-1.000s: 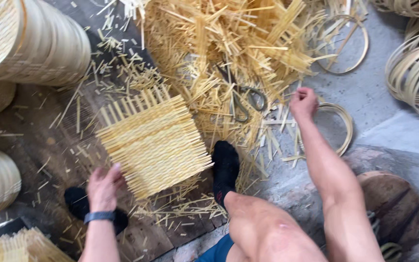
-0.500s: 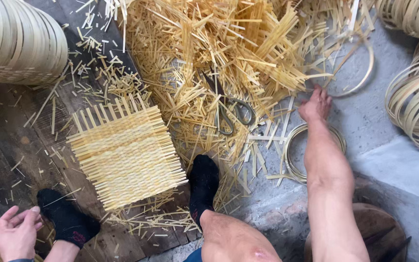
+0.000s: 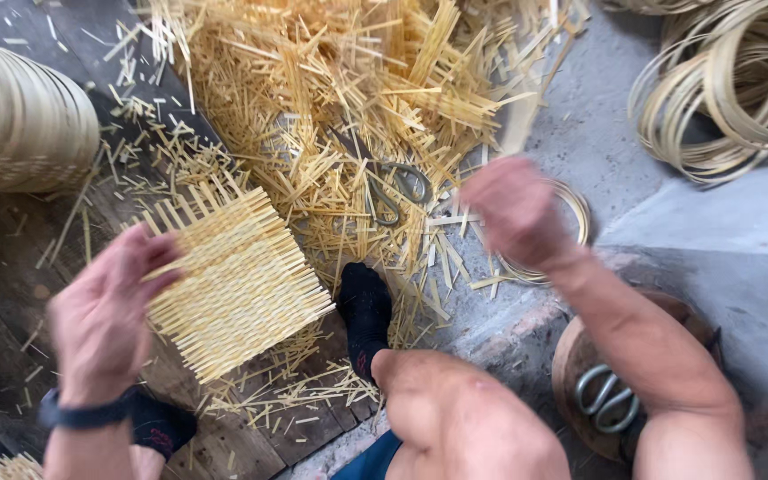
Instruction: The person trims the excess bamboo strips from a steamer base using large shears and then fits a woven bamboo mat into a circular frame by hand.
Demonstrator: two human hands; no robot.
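Woven mat of pale bamboo strips is the centre of it all, lying on the dark wooden floor with loose strip ends sticking out on every side. A second ago nobody had a hand on it. The person's left hand was back by the black-socked foot and had dropped almost out of view. Now that left hand has come up and its fingers are laid against the mat's left edge, opened out fairly wide, more pressing or steadying than pinching. Can't really tell if the thumb is hooked underneath.

Other change: the right hand, which was stretched out to the far side of the mat toward the thin bamboo ring, has pulled up and back. It's blurry, so whether its grip is closed on anything, a strip maybe, can't be made out. It hangs above that ring, off to the mat's right.

So the read is that both hands are coming back to the mat, meaning the weaving is getting picked up again rather than more material being fetched.

Just right of the mat, a black sock is planted at its corner. Beyond the mat's top edge sits the big heap of cut strips, with a pair of scissors half buried in it. Left of the mat there's a stack of finished baskets, and far right of it, coils of bamboo hoops.
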